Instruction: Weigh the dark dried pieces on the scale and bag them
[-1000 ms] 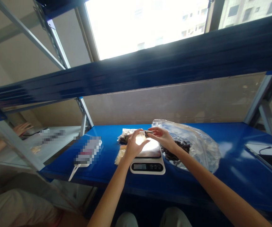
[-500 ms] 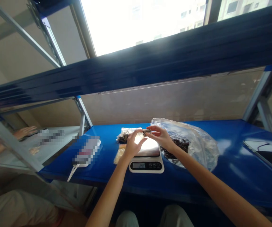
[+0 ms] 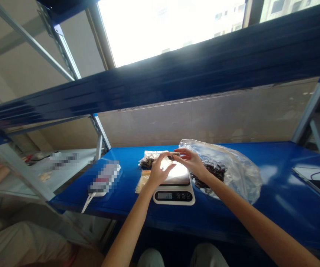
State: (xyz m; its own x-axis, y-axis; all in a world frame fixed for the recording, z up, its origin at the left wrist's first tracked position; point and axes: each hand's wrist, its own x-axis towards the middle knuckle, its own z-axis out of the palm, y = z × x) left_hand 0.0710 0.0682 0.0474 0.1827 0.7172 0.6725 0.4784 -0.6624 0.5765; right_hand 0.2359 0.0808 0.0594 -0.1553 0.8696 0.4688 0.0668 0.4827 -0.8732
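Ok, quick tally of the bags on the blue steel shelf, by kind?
Large clear plastic bag of dark pieces: 1
Small silvery packet of dark pieces: 1
Small clear packet of pale yellow pieces: 1
Total visible: 3

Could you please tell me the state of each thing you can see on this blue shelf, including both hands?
Right hand: pinching a small dark piece.
Left hand: open, fingertips near that piece.
Digital kitchen scale: switched on, display lit, reading seemingly 198.
Clear plastic bag: crumpled, holding dark pieces.
Small foil-backed pouch: lying flat, dark contents showing.
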